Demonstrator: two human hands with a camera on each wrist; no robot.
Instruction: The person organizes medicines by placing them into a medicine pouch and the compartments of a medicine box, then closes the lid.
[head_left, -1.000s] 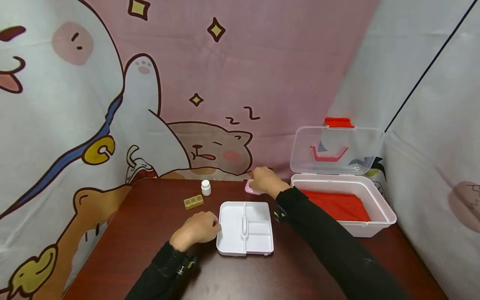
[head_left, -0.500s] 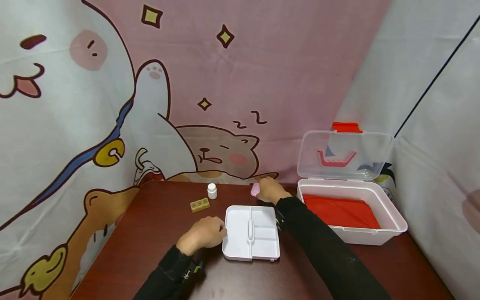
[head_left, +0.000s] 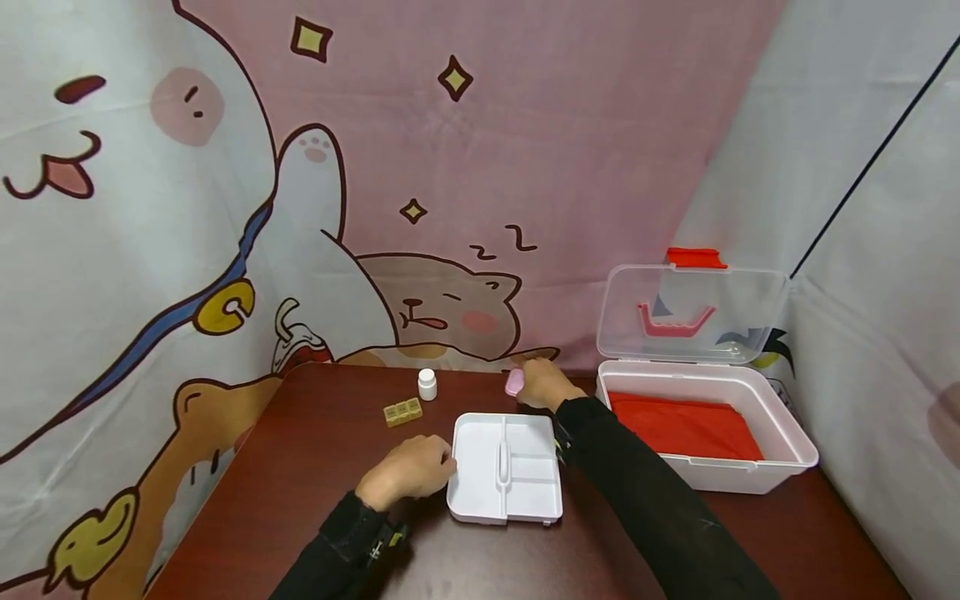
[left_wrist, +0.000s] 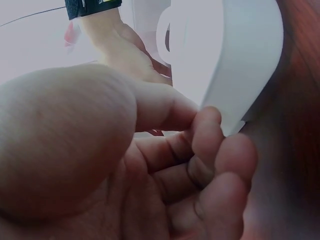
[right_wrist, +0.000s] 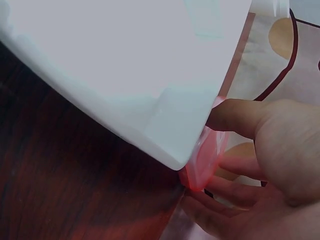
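Observation:
A white divided tray (head_left: 476, 467) with a central handle lies on the brown table. My left hand (head_left: 416, 468) is at its left edge; in the left wrist view the fingers (left_wrist: 217, 200) are loosely bent, with thumb and index fingertip right by the tray's corner. Behind the tray, my right hand (head_left: 543, 385) pinches a small pink plastic case (head_left: 513, 382) near the table's back edge. In the right wrist view the thumb is on one side of the pink case (right_wrist: 202, 160) and fingers are on the other, partly hidden by the tray's corner (right_wrist: 170, 130).
A small white bottle (head_left: 427, 386) and a yellow pill organizer (head_left: 402, 412) stand back left of the tray. At right, a white storage box (head_left: 720, 475) with its clear lid (head_left: 622, 312) raised holds folded red cloth (head_left: 682, 425). A printed curtain (head_left: 585, 167) hangs behind.
The right hand has shifted slightly and the pink case has turned in its fingers, now showing narrower. The left hand stays at the tray, and the head view has swung a little.

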